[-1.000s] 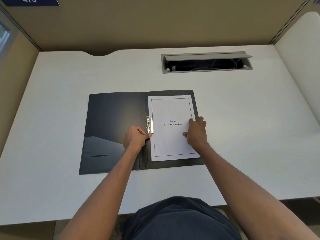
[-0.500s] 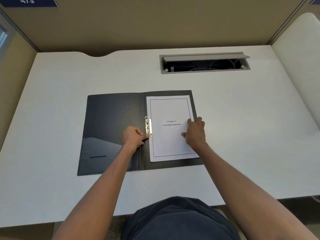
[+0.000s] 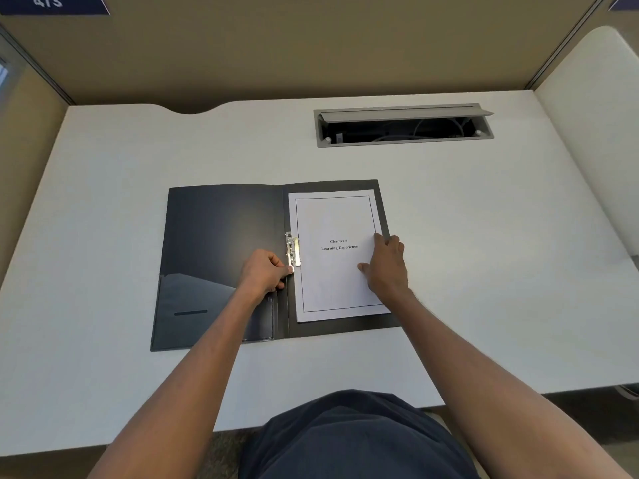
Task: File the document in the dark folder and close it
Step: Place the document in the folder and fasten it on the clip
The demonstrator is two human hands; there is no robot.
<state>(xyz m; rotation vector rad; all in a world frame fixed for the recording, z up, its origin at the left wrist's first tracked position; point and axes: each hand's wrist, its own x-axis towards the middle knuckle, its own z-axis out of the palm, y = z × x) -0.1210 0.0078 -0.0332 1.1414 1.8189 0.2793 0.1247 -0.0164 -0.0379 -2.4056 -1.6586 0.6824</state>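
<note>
Folder [image 3: 221, 236] open on desk [image 3: 103, 209] — document [image 3: 332, 271] inside, right hand [image 3: 387, 267] spread flat on it; left hand [image 3: 264, 273] seemingly pinching clip [image 3: 292, 248].

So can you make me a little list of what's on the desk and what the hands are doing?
folder: dark, lying open on the desk
paper: on the folder's right half, printed "Chapter 6 Learning Experience"
clip: metal, at the paper's left edge
left hand: fingers at the clip's lower end
right hand: flat on the paper's right side
cable box: lid open
</note>
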